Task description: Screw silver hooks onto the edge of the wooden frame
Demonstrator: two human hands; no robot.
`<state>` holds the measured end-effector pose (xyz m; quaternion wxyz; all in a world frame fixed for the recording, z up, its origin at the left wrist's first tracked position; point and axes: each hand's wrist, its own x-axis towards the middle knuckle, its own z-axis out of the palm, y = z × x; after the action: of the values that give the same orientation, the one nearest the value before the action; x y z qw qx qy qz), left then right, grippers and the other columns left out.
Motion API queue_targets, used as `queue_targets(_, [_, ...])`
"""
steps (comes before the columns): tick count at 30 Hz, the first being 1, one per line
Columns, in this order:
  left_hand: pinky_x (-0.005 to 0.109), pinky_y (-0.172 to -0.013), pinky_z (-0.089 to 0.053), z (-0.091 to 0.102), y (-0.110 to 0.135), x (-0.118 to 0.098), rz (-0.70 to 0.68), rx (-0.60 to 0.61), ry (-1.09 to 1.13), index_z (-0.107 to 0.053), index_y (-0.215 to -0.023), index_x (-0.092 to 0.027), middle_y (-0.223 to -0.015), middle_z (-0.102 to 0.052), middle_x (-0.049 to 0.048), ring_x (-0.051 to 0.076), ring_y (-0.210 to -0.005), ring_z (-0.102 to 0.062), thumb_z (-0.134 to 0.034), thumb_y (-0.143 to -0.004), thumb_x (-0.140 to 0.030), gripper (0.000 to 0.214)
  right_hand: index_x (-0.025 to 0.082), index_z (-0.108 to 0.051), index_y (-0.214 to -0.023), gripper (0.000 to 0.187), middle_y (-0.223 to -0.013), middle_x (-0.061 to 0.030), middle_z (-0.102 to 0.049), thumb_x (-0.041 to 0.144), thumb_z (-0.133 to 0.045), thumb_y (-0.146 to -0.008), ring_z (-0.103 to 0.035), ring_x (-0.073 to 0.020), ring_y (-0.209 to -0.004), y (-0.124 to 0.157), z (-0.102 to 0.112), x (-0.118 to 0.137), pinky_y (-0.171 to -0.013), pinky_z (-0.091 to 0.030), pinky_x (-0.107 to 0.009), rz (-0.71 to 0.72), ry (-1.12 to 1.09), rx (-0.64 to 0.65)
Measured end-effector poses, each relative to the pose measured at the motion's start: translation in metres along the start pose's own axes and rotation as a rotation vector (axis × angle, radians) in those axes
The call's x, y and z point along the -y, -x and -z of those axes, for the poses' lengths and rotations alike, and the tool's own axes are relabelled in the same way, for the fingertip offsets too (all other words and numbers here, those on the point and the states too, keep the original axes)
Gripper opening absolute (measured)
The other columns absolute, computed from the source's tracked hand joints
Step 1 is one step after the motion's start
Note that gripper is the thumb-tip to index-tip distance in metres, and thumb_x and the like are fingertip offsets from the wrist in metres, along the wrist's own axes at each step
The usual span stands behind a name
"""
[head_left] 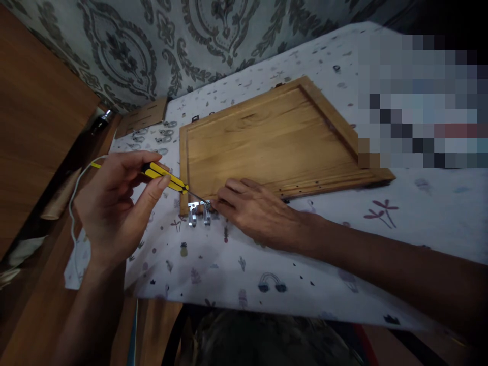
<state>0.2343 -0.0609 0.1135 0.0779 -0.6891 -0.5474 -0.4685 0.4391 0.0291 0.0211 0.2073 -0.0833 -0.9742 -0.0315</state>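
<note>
My left hand (114, 203) is closed around the handle of a yellow and black screwdriver (166, 178). Its thin shaft slants down to the right, with the tip at a shiny metal double hook (199, 212) on the near left corner of a framed wooden board (244, 145). My right hand (259, 211) rests on the board's near edge, beside the hook. Its fingers are bent and drawn together at the screwdriver's tip; what they pinch, if anything, is hidden. Small dark holes run along the near edge, right of this hand.
Several loose metal hooks (165, 134) lie on the printed tablecloth (244, 274), left of the board. Behind them is a piece of cardboard (143, 118). A white cable (72, 198) hangs at the table's left edge. The far right is pixelated.
</note>
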Motion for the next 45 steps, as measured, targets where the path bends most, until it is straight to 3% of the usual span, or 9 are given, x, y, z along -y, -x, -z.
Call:
queue_targets(7, [0.014, -0.075, -0.061, 0.001, -0.001, 0.0, -0.021, 0.012, 0.013, -0.078, -0.11, -0.022, -0.096, -0.076, -0.0029, 0.007, -0.081, -0.072, -0.082, -0.077, -0.006, 0.037, 0.009, -0.07, -0.11, 0.017, -0.099, -0.01, -0.066, 0.013, -0.059, -0.098, -0.048, -0.0233, -0.093, 0.002, -0.003, 0.0, -0.085, -0.045, -0.037, 0.003, 0.022, -0.029])
queue_targets(16, [0.023, -0.083, -0.063, 0.007, -0.007, 0.006, 0.019, 0.174, 0.147, -0.078, -0.116, -0.024, -0.104, -0.079, 0.0017, 0.014, -0.091, -0.076, -0.08, -0.081, -0.007, 0.039, 0.009, -0.07, -0.106, 0.014, -0.096, -0.0105, -0.065, 0.013, -0.059, -0.098, -0.049, -0.0234, -0.092, -0.001, -0.002, 0.001, -0.082, -0.044, -0.037, 0.003, 0.011, -0.017])
queue_targets(19, [0.024, -0.08, -0.062, 0.002, -0.006, 0.006, 0.006, 0.152, 0.143, -0.076, -0.119, -0.024, -0.104, -0.078, 0.0025, 0.014, -0.092, -0.074, -0.076, -0.084, -0.008, 0.038, 0.011, -0.071, -0.104, 0.012, -0.095, -0.0099, -0.065, 0.014, -0.061, -0.097, -0.049, -0.0232, -0.09, -0.001, -0.002, 0.001, -0.08, -0.044, -0.036, 0.002, 0.011, -0.018])
queue_targets(25, [0.019, -0.067, -0.052, -0.002, -0.007, 0.003, -0.134, 0.023, -0.044, -0.081, -0.105, -0.024, -0.087, -0.074, -0.0028, 0.008, -0.078, -0.064, -0.085, -0.077, -0.011, 0.032, 0.01, -0.071, -0.107, 0.015, -0.096, -0.0091, -0.066, 0.014, -0.063, -0.096, -0.049, -0.0233, -0.09, 0.0, -0.002, 0.0, -0.08, -0.045, -0.036, 0.01, 0.029, -0.03])
queue_targets(30, [0.023, -0.071, -0.055, 0.001, -0.01, 0.004, -0.071, 0.077, -0.006, -0.081, -0.107, -0.025, -0.091, -0.078, -0.001, 0.011, -0.079, -0.069, -0.081, -0.08, -0.009, 0.032, 0.008, -0.071, -0.11, 0.017, -0.098, -0.0103, -0.066, 0.013, -0.062, -0.096, -0.05, -0.024, -0.092, 0.0, -0.001, 0.0, -0.08, -0.045, -0.037, 0.007, 0.008, -0.007])
queue_targets(36, [0.025, -0.075, -0.06, 0.0, -0.006, 0.003, -0.018, 0.053, 0.063, -0.079, -0.112, -0.026, -0.096, -0.08, -0.0015, 0.013, -0.082, -0.074, -0.082, -0.077, -0.008, 0.04, 0.008, -0.07, -0.11, 0.018, -0.1, -0.0112, -0.065, 0.012, -0.059, -0.098, -0.049, -0.024, -0.094, 0.0, -0.001, 0.001, -0.082, -0.043, -0.037, -0.008, -0.021, -0.004])
queue_targets(42, [0.022, -0.061, -0.049, 0.001, -0.006, 0.004, -0.08, 0.047, -0.088, -0.08, -0.11, -0.029, -0.084, -0.074, -0.0049, 0.009, -0.07, -0.062, -0.084, -0.079, -0.016, 0.034, 0.008, -0.07, -0.11, 0.018, -0.099, -0.0108, -0.065, 0.013, -0.057, -0.099, -0.049, -0.0244, -0.095, 0.001, 0.0, 0.0, -0.083, -0.043, -0.038, -0.003, -0.013, 0.005])
queue_targets(45, [0.021, -0.063, -0.048, 0.002, -0.008, 0.005, -0.064, 0.074, -0.098, -0.079, -0.115, -0.029, -0.087, -0.075, -0.0045, 0.009, -0.071, -0.062, -0.083, -0.082, -0.017, 0.036, 0.009, -0.069, -0.11, 0.018, -0.1, -0.011, -0.065, 0.013, -0.057, -0.099, -0.05, -0.0242, -0.096, 0.001, -0.001, 0.0, -0.084, -0.044, -0.038, -0.003, -0.007, 0.003])
